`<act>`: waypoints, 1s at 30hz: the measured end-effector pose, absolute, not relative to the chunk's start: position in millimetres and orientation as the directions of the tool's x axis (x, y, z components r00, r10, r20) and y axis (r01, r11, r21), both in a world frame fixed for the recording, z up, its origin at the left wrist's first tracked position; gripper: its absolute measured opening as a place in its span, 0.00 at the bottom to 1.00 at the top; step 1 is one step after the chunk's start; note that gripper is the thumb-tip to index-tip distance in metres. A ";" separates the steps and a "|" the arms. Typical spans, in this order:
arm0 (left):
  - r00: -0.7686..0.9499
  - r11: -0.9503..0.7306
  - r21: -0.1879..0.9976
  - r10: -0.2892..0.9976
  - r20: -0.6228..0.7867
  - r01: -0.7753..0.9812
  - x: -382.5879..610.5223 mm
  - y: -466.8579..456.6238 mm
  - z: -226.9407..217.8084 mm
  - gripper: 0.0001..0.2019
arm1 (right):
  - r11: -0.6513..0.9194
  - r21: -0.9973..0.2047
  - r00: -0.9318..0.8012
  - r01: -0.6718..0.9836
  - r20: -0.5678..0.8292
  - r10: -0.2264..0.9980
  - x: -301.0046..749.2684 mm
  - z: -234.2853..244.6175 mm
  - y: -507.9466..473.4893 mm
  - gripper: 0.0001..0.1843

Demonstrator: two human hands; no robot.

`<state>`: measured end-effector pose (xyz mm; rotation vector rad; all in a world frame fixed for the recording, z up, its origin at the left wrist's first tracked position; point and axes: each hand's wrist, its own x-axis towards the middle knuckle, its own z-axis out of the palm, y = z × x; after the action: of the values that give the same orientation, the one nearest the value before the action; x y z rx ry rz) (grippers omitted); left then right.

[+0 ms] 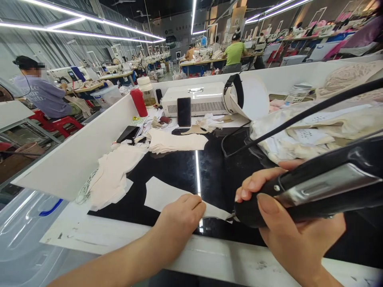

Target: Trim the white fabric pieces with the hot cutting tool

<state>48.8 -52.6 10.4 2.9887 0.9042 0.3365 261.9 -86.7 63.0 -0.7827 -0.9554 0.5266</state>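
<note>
The left hand (179,217) presses flat on the white cloth piece (161,195) on the black table (218,175), and just to its right the right hand (287,227) grips the black cutting tool (314,191) tight, its tip touching the cloth's end.

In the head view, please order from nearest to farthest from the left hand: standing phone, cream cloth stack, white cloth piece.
1. white cloth piece, under the left hand.
2. cream cloth stack, mid-table, behind.
3. standing phone, at the back against the white box.
</note>
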 end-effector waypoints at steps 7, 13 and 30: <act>0.822 -0.818 -0.202 0.457 0.340 0.538 59.6 -64.4 6.3 0.04 | 0.620 -0.785 0.496 -0.026 0.528 0.689 257.9 62.2 -89.8 0.25; 0.794 -0.801 -0.174 0.489 0.361 0.573 62.5 -75.8 0.1 0.25 | 0.623 -0.782 0.524 0.003 0.532 0.665 254.4 62.3 -89.5 0.26; 0.753 -0.752 -0.220 0.495 0.434 0.621 75.4 -91.8 -18.0 0.41 | 0.598 -0.792 0.581 -0.127 0.429 0.691 260.6 66.0 -68.0 0.26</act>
<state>75.4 -91.8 -18.0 3.2694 1.0806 0.6295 260.6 -68.0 66.0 -0.7918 -0.8153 0.5411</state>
